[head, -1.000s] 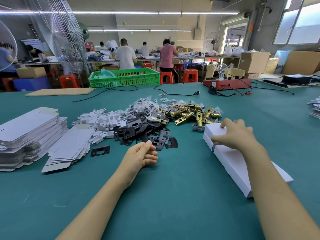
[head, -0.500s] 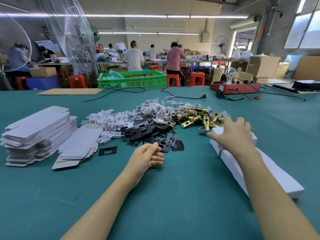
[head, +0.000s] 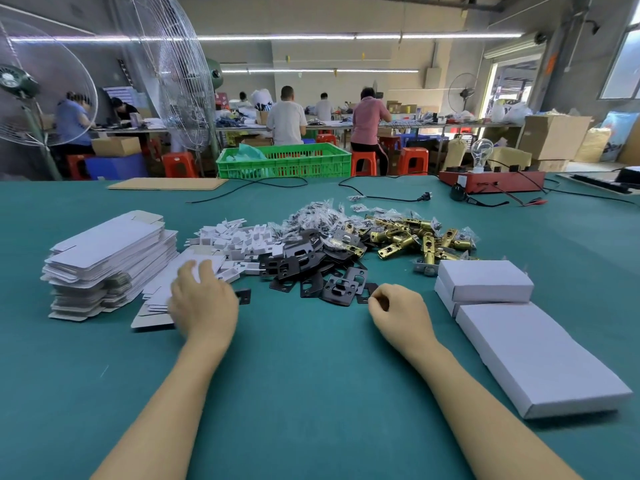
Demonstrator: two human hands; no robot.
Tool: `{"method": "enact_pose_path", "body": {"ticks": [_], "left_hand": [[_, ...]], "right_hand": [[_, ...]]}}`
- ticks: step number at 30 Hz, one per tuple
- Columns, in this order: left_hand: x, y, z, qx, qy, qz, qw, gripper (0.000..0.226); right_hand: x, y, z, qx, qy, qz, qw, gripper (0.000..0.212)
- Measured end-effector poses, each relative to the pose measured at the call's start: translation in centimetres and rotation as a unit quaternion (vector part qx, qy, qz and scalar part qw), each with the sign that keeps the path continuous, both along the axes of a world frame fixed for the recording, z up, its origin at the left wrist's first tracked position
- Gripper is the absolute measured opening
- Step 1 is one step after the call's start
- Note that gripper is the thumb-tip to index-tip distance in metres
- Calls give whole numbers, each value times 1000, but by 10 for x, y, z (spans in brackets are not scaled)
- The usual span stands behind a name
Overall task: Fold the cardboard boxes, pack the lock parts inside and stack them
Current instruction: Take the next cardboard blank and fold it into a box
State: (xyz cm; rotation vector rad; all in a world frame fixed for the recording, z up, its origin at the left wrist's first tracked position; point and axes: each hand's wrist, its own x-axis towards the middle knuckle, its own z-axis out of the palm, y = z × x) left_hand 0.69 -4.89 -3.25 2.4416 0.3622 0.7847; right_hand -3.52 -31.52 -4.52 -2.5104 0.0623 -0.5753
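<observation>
Two hands low over the table, reaching out for the next box.

At nine o'clock the tall stack of flat box blanks (head: 107,258) waits, with a lower fan of blanks (head: 162,296) just beside it; the left hand (head: 202,301) lies on that fan, fingers spread and relaxed, probably to slide the top sheet free. At twelve o'clock sit the white inserts (head: 235,242), black strike plates (head: 318,271) and brass latches (head: 415,240), heaped within easy reach of both hands. The right hand (head: 398,311) rests near the plates, fingers loosely curled, holding nothing I can make out. At three o'clock the finished white boxes (head: 485,282) lie stacked, parked clear of the work area.
</observation>
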Motion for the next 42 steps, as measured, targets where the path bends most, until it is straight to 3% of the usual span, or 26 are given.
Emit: {"method": "enact_pose_path", "body": {"ticks": [3,5,8,14,17,20,23,25,26,29,31,34,37,40,42], "left_hand": [[4,15,-11,78,162,18,983,59],[5,17,-16,90,229,25,969,55],[2,18,-14,144,213,61,964,36],[-6,14,-11,203,193,69,957,27],[-12,12,-9,159,129,62,977,25],[-22,1,0,145,-44,26,988,34],[-31,-14,9,149,-250,-5,957,41],[-38,-27,14,114,-310,-58,942,27],[-43,-34,15,53,-316,-73,945,21],[-54,-51,17,-200,-267,-89,938,18],[-57,-59,11,-279,-197,-115,933,18],[-62,-64,2,-399,-90,-204,889,21],[-64,-65,-4,-412,28,-314,855,23],[-61,-68,-9,-408,109,-387,819,39],[-59,-70,-13,-417,111,-390,813,39]], "right_hand": [[1,-1,-2,0,6,5,1000,18],[1,-2,-2,3,7,9,1000,17],[2,-3,-4,9,6,11,1000,17],[2,-5,-5,38,1,13,999,17],[2,-5,-6,67,-3,9,998,17],[3,-5,-7,85,-4,3,996,16],[4,-5,-8,81,-1,4,997,17],[5,-5,-9,75,-1,9,997,18],[5,-4,-9,74,-6,12,997,20],[-1,-1,-5,97,-33,30,994,26],[-5,3,0,153,-26,59,986,26],[-7,11,6,346,-4,103,933,11],[-3,15,7,545,13,100,832,17],[-1,15,6,565,31,86,820,18],[-3,15,7,555,22,82,828,23]]}}
